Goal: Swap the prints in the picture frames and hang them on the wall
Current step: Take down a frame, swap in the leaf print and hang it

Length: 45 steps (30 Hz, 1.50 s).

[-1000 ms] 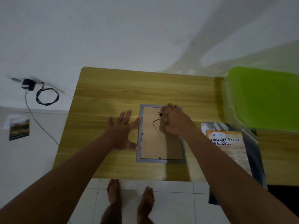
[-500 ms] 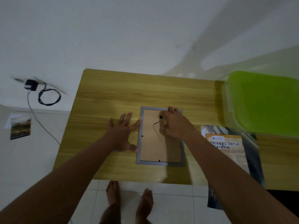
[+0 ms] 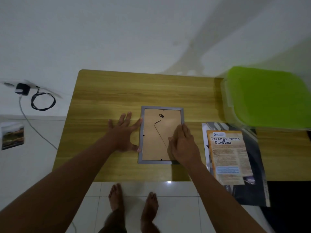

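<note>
So the frame (image 3: 154, 145) lies face-down near the table's (image 3: 117, 91) front edge, long axis running away from the person, left hand (image 3: 123, 133) spread flat against its left rail, right hand (image 3: 183, 145) pressing flat fingers on the backing's right side, leaflets (image 3: 227, 153) just right.

The scene is dimly lit, with a cool cast. A small glare spot is seen on the floor (image 3: 168, 182) just below the counter (image 3: 109, 91). Broad soft shadows are thrown across the wall (image 3: 117, 31). Edges are bent and smeared; the charger (image 3: 22, 89) is blurred.
</note>
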### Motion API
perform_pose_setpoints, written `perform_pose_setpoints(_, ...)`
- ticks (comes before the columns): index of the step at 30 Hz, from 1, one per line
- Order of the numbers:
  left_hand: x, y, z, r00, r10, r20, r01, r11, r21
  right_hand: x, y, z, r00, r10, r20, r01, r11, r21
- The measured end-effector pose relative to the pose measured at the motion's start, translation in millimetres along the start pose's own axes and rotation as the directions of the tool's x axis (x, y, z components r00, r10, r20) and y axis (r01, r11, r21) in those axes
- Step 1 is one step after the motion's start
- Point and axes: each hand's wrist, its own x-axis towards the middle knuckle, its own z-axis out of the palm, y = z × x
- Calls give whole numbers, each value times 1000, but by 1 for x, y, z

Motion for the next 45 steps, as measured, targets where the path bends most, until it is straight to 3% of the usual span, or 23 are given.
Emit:
perform_pose_setpoints(3, 0, 4, -2, 1000, -15, 12, 15, 1000, 13, -5, 4, 5, 995, 77, -67, -69, 991, 113)
perform_pose_setpoints(14, 3, 3, 0, 999, -18, 27, 18, 999, 33, -17, 12, 11, 986, 95, -139, -65, 977, 205)
perform_pose_setpoints(20, 3, 2, -1, 999, -18, 31, 17, 999, 28, -13, 13, 16, 990, 101, -94, -76, 968, 241)
perform_pose_setpoints(23, 2, 4, -1, 999, -19, 28, 18, 999, 34, -11, 11, 14, 993, 70, -99, -49, 978, 202)
perform_pose_setpoints(29, 0, 6, -3, 999, -20, 25, 19, 1000, 18, -9, 7, 9, 1000, -14, -24, 13, 999, -51)
perform_pose_setpoints(33, -3, 7, -5, 1000, -20, 16, 20, 1000, -11, -11, 9, 6, 1000, -23, 1, 23, 999, -29)
perform_pose_setpoints(37, -12, 18, -2, 993, -43, -112, 30, 993, -111, -11, 14, -9, 997, 50, -55, -45, 995, 89)
perform_pose_setpoints(40, -23, 32, 4, 967, -33, -252, -2, 990, -139, -2, 15, -16, 990, 139, -8, -137, 981, 140)
perform_pose_setpoints(45, -22, 45, 16, 944, -63, -323, -27, 963, -267, -2, 7, -15, 981, 193, 19, -191, 939, 286)
